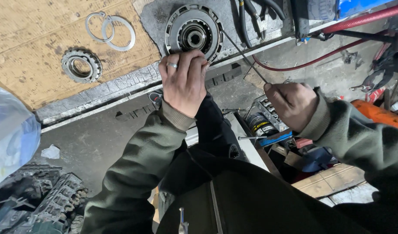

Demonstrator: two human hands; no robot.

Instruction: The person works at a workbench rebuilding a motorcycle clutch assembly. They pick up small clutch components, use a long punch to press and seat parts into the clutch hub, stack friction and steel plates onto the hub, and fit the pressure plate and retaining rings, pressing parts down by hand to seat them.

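Clutch drum (pixel 193 31) lower rim hidden by left hand (pixel 184 80) | right hand (pixel 292 104) grip closed on thin rod (pixel 244 57), tip unclear

Both arms wear dark olive-green sleeves of thick, soft cloth, each ending in a lighter, ribbed knit cuff at the wrist. The left hand (pixel 183 82) is bare apart from a plain silver-coloured ring (pixel 172 65) on one finger. The right hand (pixel 291 103) is bare, with no ring showing. Dark trousers cover the legs below.
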